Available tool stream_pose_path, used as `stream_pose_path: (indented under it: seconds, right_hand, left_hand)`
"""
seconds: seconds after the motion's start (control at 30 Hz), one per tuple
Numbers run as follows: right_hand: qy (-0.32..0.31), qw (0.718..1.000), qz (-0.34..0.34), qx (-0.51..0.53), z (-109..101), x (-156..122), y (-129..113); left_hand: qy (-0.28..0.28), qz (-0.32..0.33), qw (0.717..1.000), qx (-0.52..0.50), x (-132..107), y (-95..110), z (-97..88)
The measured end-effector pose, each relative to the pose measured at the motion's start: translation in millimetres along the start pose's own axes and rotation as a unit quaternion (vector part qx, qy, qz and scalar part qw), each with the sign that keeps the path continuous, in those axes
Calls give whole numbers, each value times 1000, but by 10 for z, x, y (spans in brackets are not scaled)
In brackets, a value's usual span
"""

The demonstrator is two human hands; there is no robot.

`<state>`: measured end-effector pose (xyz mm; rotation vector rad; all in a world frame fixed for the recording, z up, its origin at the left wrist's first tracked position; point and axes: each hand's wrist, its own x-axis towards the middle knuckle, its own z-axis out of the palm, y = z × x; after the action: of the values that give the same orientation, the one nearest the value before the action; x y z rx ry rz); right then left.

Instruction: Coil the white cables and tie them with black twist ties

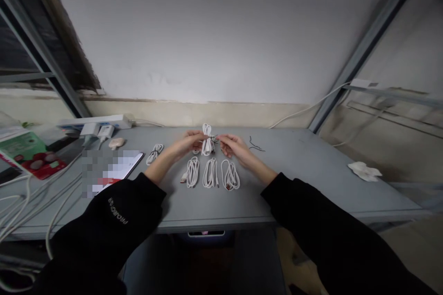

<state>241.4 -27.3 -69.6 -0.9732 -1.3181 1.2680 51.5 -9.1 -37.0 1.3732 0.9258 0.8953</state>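
My left hand (187,144) is closed at the left side of a coiled white USB cable (206,147), which is held up just over the desk. Around the middle of this coil runs a black twist tie (213,138). The fingers of my right hand (234,144) are pinched together at the tie's right end. Nearer to me lie a coiled cable (193,173) with its plug at the left, a second coil (210,173) and a third coil (230,176). A cable bundle (154,153) bound with black lies left of my left wrist. Several loose black twist ties (256,146) lie right of my right hand.
On the left of the grey desk (294,175) are a phone (122,168), a power strip (119,121) with white chargers (104,132), trailing cords and a red-green package (32,154). A crumpled white tissue (364,171) lies at the right. Metal posts flank the desk.
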Motion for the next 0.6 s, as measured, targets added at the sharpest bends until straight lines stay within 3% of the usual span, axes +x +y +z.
stream_pose_path:
  seconds: [0.17, 0.3, 0.4, 0.6]
  right_hand:
    - [43, 997, -41, -51, -25, 53, 42]
    - [70, 992, -73, -69, -51, 91, 120]
    - [82, 990, -90, -77, -67, 108, 163]
    - [89, 983, -117, -109, -100, 114, 191]
  left_hand:
    - [58, 16, 998, 16, -172, 209, -399]
    - [8, -75, 994, 85, -319, 245, -627]
    - [-33, -153, 974, 163, -383, 202, -701]
    - [-28, -215, 950, 224, -370, 57, -727]
